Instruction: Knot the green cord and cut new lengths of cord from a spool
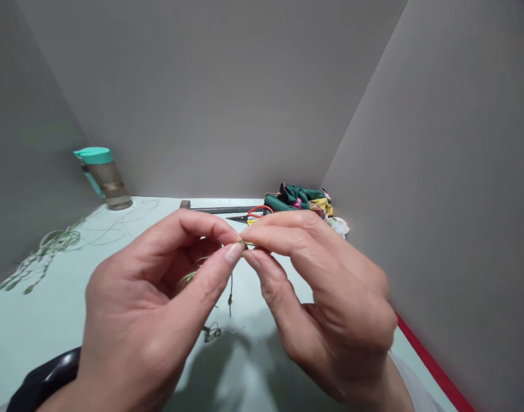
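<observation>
A thin green cord [248, 244] is pinched between the fingertips of both hands, which meet near the middle of the view. My left hand [158, 303] holds it between thumb and forefinger, and more looped cord shows inside its curled fingers. My right hand [326, 292] grips the cord from the other side, thumb below and fingers above. A knotted cord end [230, 300] hangs below the fingertips. Lower down, a small tangle of cord [212, 332] shows over the table. The exact shape at the pinch is mostly hidden by the fingers.
On the pale table [51, 320], green knotted cords [58, 243] lie at the left, near a bottle [111, 180] with a turquoise lid. Along the back are a dark bar [223, 210], scissors [244, 218] with red handles and bunched green patterned cloth [298, 198]. Grey walls surround the table.
</observation>
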### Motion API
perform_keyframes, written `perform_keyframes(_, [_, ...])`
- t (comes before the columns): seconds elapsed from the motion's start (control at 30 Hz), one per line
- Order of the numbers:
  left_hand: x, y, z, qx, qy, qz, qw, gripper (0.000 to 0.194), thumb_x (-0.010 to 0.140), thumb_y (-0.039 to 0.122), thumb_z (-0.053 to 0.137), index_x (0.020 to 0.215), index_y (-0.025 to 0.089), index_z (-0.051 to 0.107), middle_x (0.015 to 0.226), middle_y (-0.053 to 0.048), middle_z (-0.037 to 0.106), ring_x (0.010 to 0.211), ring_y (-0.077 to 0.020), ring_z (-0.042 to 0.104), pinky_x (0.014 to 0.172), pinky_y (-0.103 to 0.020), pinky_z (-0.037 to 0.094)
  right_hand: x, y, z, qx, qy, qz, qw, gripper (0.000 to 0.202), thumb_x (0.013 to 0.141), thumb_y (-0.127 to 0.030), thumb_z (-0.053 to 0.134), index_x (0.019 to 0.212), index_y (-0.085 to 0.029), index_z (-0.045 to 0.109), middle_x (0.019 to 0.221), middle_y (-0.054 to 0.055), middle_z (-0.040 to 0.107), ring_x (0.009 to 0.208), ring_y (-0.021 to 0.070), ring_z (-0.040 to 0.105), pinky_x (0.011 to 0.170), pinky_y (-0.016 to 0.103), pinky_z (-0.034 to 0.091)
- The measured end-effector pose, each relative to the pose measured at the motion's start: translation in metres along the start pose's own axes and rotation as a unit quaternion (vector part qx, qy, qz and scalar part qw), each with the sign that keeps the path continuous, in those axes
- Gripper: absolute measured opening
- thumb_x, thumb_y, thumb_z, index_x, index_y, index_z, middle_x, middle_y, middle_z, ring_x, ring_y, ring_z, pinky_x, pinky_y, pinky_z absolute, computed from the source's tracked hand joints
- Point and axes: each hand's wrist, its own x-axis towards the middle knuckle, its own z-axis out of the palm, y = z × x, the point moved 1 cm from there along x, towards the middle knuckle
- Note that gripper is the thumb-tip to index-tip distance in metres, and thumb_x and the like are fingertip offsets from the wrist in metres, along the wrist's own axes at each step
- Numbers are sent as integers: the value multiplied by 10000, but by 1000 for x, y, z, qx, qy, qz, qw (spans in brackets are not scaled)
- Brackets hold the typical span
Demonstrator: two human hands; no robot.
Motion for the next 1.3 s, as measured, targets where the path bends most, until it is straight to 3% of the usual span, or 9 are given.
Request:
perform_keyframes(0.13, [3, 0, 2, 1, 3, 0, 1000, 43, 869, 301, 802, 863, 302, 759, 798, 46, 646, 550, -49, 484, 472, -93, 443, -1, 0, 2, 19, 19, 21, 999, 115, 1016, -99, 632, 1099, -149, 693, 1033, -45, 750, 1020, 34, 657, 979, 189, 544])
perform_keyframes(0.23, [2, 1, 2, 2, -1, 4, 1000, 50, 870, 321, 802, 867, 298, 758, 764, 42, 623, 522, -50, 427, 440, -111, 408, -2, 0, 2, 24, 33, 27, 999, 76, 1010, -101, 643, 1042, -144, 698, 983, -49, 748, 980, 27, 664, 954, 174, 542])
perform_keyframes(0.37, [0, 0, -2, -8, -6, 1, 1000, 79, 872, 353, 813, 898, 301, 760, 828, 28, 654, 576, -68, 473, 473, -123, 441, -1, 0, 2, 31, 41, 26, 998, 82, 997, -78, 650, 1030, -140, 692, 968, -41, 743, 962, 38, 675, 938, 199, 553])
perform_keyframes(0.53, [0, 1, -2, -35, -40, -67, 996, 58, 902, 308, 802, 906, 315, 744, 769, 45, 605, 557, -58, 461, 504, -115, 456, 0, 1, 3, 35, 46, 22, 998, 133, 984, -59, 653, 1058, -163, 692, 1005, -19, 765, 979, 89, 700, 917, 280, 586])
perform_keyframes(0.7, [-1, 3, 0, -54, -25, -67, 996, 76, 859, 337, 836, 863, 327, 760, 848, 19, 684, 620, -96, 558, 484, -146, 464, 1, -1, 3, 75, 51, 22, 996, 85, 978, -86, 681, 1041, -142, 683, 1009, -16, 781, 1001, 88, 699, 946, 267, 592])
perform_keyframes(0.83, [-3, 3, 0, -39, -17, -54, 998, 82, 849, 327, 844, 862, 334, 763, 903, 24, 712, 786, -131, 662, 683, -166, 568, 2, -2, 3, 79, 45, 21, 996, 91, 957, -120, 725, 1012, -168, 670, 961, -40, 761, 964, 79, 692, 996, 267, 588])
perform_keyframes(0.93, [-3, 1, -1, -19, -21, -47, 999, 58, 886, 323, 809, 902, 353, 761, 895, 34, 692, 812, -131, 670, 764, -178, 590, 2, -2, 3, 65, 46, 28, 996, 73, 969, -135, 713, 995, -188, 670, 953, -40, 729, 941, 63, 692, 932, 237, 596])
perform_keyframes(1.17, [-3, 1, 0, -9, -13, -30, 999, 91, 896, 279, 798, 894, 362, 761, 894, 59, 684, 784, -97, 665, 709, -121, 572, 2, 0, 0, 53, 28, 38, 997, 88, 1001, -123, 656, 1019, -208, 661, 950, -7, 756, 937, 142, 717, 881, 368, 623])
perform_keyframes(1.3, [-2, 2, 1, -18, -9, -43, 999, 106, 887, 275, 805, 891, 373, 766, 910, 65, 701, 777, -98, 669, 640, -115, 557, 3, 2, -2, 61, 21, 26, 998, 93, 996, -85, 644, 1015, -173, 664, 980, -2, 765, 970, 117, 711, 931, 330, 619])
